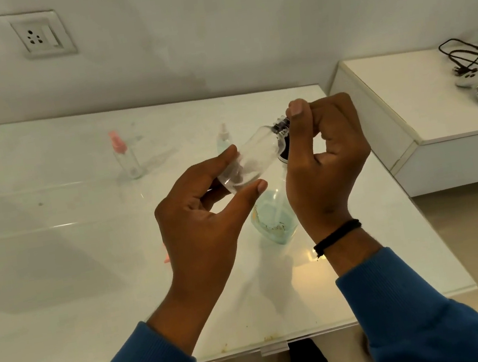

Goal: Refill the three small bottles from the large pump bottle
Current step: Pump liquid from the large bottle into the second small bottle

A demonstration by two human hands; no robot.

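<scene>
Gripping small bottle (pixel 254 156), both hands (pixel 262 177).

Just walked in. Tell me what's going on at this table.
A person in blue sleeves holds a small clear plastic bottle tilted above a white glossy table. The left hand grips its body while the right hand pinches its dark cap at the neck. Below them stands a large clear bottle of pale green liquid. Farther back stand a small clear bottle with a pink sprayer and another small bottle with a pale cap.
</scene>
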